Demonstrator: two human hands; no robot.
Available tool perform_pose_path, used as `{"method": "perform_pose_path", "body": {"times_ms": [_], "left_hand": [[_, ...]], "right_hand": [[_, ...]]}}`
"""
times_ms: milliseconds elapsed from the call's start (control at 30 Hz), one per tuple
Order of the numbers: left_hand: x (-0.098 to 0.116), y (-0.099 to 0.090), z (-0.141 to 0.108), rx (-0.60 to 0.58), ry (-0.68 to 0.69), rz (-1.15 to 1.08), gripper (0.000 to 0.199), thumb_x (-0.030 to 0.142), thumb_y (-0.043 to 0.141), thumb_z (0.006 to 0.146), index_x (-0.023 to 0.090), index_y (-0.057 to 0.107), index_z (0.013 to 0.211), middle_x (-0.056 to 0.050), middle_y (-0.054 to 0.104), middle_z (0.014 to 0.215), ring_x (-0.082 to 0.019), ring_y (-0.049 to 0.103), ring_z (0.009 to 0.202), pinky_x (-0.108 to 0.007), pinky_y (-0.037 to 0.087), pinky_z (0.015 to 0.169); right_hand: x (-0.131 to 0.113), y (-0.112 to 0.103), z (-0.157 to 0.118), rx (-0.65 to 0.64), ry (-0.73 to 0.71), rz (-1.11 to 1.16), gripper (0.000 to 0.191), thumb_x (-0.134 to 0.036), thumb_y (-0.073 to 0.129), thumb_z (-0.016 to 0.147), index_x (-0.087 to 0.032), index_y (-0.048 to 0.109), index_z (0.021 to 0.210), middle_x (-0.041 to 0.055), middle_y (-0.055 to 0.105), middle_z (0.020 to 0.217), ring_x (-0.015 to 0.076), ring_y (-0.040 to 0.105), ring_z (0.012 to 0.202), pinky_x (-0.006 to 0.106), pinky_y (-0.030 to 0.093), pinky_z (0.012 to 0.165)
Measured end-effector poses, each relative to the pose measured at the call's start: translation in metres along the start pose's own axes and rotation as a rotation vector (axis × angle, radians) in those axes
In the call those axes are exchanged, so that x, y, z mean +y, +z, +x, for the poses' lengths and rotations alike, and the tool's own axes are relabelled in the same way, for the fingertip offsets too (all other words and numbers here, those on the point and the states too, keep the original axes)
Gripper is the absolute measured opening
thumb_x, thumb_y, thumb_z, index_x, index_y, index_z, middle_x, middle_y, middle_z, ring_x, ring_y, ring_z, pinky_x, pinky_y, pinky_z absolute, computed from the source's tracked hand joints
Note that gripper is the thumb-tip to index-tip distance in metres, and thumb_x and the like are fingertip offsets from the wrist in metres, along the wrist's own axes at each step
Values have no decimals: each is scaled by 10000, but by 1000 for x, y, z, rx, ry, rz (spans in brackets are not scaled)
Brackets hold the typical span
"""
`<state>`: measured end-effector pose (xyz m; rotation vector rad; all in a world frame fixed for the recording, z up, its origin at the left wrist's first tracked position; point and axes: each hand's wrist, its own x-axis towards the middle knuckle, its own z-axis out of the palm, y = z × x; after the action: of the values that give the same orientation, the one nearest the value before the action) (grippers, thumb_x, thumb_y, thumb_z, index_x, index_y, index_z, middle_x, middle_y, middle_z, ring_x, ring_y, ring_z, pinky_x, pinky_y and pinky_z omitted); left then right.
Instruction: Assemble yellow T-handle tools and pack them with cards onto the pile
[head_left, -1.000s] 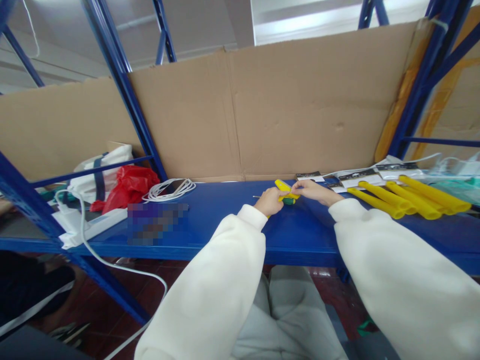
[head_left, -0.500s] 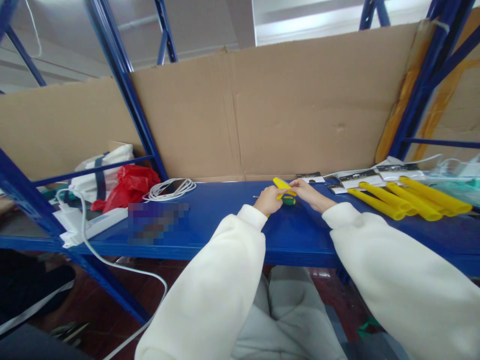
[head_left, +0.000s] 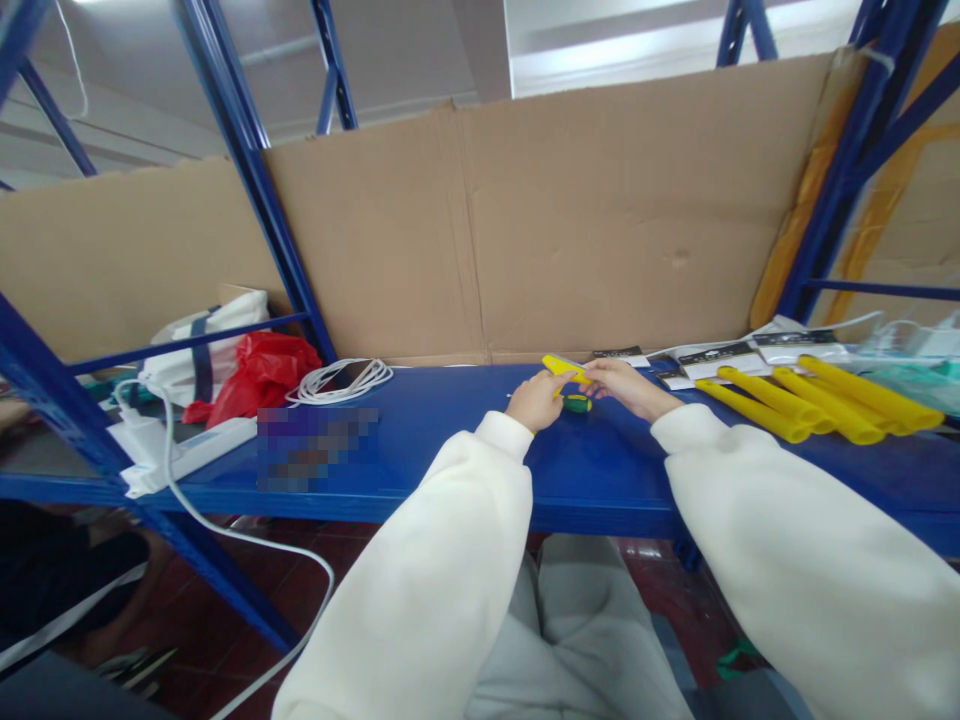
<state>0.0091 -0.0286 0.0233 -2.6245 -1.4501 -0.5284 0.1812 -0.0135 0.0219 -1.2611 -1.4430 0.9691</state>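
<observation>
Nearest us, the shelf's blue front edge [head_left: 600, 518] runs crosswise below our hands; a broad strip of blue shelf top [head_left: 450, 450] lies between. Left hand [head_left: 532, 402]: fingers closed on a small yellow piece [head_left: 561, 368], which sits raised over the shelf top between both hands. Right hand [head_left: 619, 384]: fingertips pinching its right end. Just below the piece, we note a green-and-yellow screwdriver [head_left: 577, 404] lying flat. Well off to our left, a white power strip [head_left: 214, 448] and coiled cable [head_left: 330, 384]. To our right, yellow tubes [head_left: 757, 410] lie side by side, packets [head_left: 720, 358] behind. Cardboard [head_left: 570, 220] walls the back edge.
</observation>
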Motion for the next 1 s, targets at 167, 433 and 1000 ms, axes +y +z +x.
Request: {"method": "perform_pose_path", "body": {"times_ms": [167, 433, 1000], "left_hand": [[8, -3, -6, -56, -10, 121, 600, 177, 453, 928, 323, 379, 1505, -132, 552, 1321, -270, 666, 1075, -388, 516, 935], [12, -7, -6, 33, -30, 56, 636, 70, 429, 897, 317, 416, 1483, -135, 474, 1338, -249, 686, 1022, -369, 528, 922], [9, 2, 4, -23, -337, -1072, 714, 33, 513, 836, 237, 381, 1508, -113, 616, 1259, -64, 613, 561, -227, 577, 511]], "right_hand": [[5, -3, 2, -50, -70, -38, 58, -197, 645, 805, -169, 626, 758, 14, 662, 665, 103, 568, 603, 214, 427, 593], [6, -16, 6, -177, -154, 51, 259, -345, 723, 731, -179, 671, 923, 43, 713, 822, 125, 607, 680, 239, 466, 631], [61, -83, 44, 205, 131, -1222, 479, -170, 417, 875, -111, 539, 1335, 210, 493, 1451, 349, 380, 1393, 658, 237, 1113]]}}
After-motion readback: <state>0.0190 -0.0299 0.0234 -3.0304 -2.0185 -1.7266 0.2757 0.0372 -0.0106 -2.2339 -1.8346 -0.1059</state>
